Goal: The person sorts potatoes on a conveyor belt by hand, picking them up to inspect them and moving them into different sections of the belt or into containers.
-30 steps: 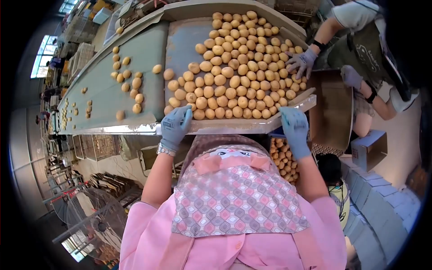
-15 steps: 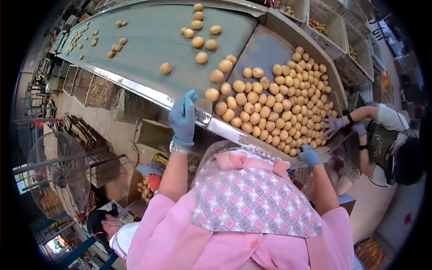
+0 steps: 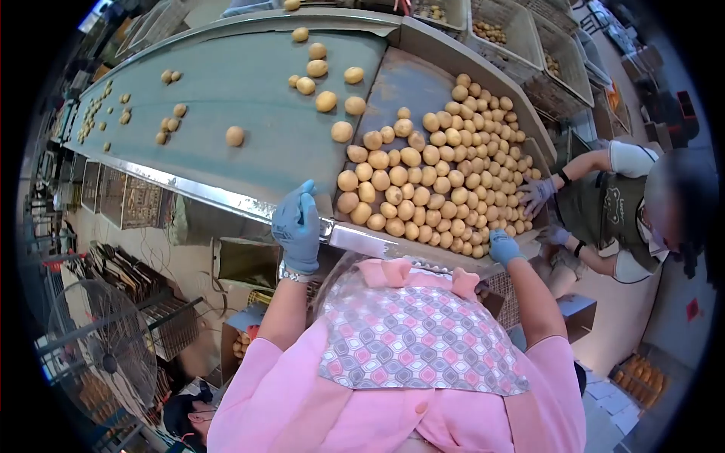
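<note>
Many round, yellow-brown potatoes point(image 3: 430, 176) lie massed on the grey sorting tray point(image 3: 396, 79). More potatoes are scattered over the green conveyor belt point(image 3: 189, 83). My left hand point(image 3: 297, 230), in a blue glove, is at the metal rail point(image 3: 226, 198) along the near side of the belt, its fingers pressed together with no potato in them. At the near right edge of the pile, my right hand point(image 3: 503, 247), also gloved in blue, touches the potatoes beside the tray's rim, its fingers slightly apart.
A co-worker point(image 3: 623, 208) at the right has one gloved hand point(image 3: 537, 194) on the pile. Plastic crates point(image 3: 504, 57) stand beyond the tray. A large fan point(image 3: 106, 355) is at the lower left, near another person point(image 3: 185, 415).
The view has shifted, so the tray and belt appear further left and lower. Potatoes nearest the belt's end have moved onto the tray. Both my hands remain near the same edges.
</note>
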`<state>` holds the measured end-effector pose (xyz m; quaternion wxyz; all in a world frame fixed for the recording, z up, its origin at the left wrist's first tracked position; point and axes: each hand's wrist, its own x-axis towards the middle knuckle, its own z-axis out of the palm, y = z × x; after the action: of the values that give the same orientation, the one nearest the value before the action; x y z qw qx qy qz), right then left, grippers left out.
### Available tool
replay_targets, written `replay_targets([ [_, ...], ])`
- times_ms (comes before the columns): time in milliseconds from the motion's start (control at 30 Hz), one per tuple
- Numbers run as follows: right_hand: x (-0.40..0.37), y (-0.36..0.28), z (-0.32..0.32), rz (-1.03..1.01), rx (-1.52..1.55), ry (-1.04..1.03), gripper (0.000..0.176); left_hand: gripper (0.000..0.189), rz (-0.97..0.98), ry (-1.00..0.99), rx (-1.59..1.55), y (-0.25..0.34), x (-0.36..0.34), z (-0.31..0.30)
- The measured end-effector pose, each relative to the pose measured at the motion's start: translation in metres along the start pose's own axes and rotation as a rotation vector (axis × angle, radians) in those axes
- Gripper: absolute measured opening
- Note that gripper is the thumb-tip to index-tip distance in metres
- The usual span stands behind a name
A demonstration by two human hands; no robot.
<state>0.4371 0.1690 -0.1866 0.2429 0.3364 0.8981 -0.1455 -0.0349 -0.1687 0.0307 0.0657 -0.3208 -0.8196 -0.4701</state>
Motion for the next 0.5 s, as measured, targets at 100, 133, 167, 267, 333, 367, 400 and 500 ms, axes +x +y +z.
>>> replay_targets([
  [100, -0.001, -0.024, -0.041, 0.078, -0.081, -0.140, 0.029, 0.024, -0.009, -0.020, 0.008, 0.005, 0.002, -0.002],
  [133, -0.004, -0.026, -0.049, 0.077, -0.035, -0.151, 0.031, 0.024, -0.018, -0.035, 0.015, 0.007, 0.003, -0.003],
  [167, -0.010, -0.029, -0.060, 0.074, 0.013, -0.165, 0.033, 0.025, -0.004, -0.012, 0.011, 0.005, 0.001, -0.001],
  [267, -0.035, -0.054, -0.114, 0.123, 0.072, -0.078, 0.031, 0.025, 0.009, -0.010, 0.046, 0.000, 0.000, 0.000],
  [333, -0.038, -0.069, -0.126, 0.132, 0.443, 0.102, 0.031, 0.026, -0.025, -0.008, 0.047, 0.004, 0.000, 0.003],
  [367, -0.035, -0.074, -0.127, 0.104, 0.806, 0.237, 0.033, 0.026, -0.034, -0.007, 0.059, 0.002, 0.000, 0.003],
  [400, -0.035, -0.083, -0.125, 0.075, 1.170, 0.370, 0.036, 0.027, -0.046, -0.012, 0.076, 0.002, -0.002, 0.003],
  [500, -0.019, -0.143, -0.176, -0.019, 1.553, -0.326, 0.040, 0.028, -0.058, 0.011, 0.060, -0.003, -0.003, 0.007],
])
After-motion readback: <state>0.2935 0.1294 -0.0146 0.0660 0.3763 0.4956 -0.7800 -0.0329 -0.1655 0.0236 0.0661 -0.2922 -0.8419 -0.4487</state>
